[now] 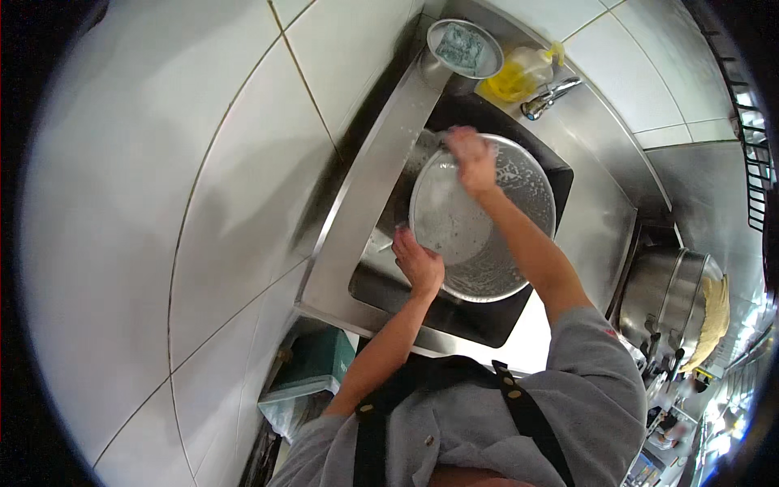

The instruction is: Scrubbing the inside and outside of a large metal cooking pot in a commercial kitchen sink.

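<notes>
A large round metal bowl [456, 234] with soapy streaks on its inner wall lies tilted in a stainless steel sink [359, 182]. My left hand [419, 262] is at the bowl's near left rim, its fingers bent against or just beside the edge. Blurred by motion, my right hand [471, 155] is at the far rim; whether it holds a scrubber cannot be told. Past the sink, a green-grey scouring pad [461, 49] rests in a small metal dish [494, 64]. Beside the dish stand a pump bottle of yellow liquid [517, 73] and a chrome faucet [548, 100].
A tiled wall [243, 182] closes off the left side. Large metal pots [657, 298] with a yellow cloth [712, 322] stand at the right. Below the sink on the left is a green bin [319, 359] with a plastic liner. People appear small at the far lower right.
</notes>
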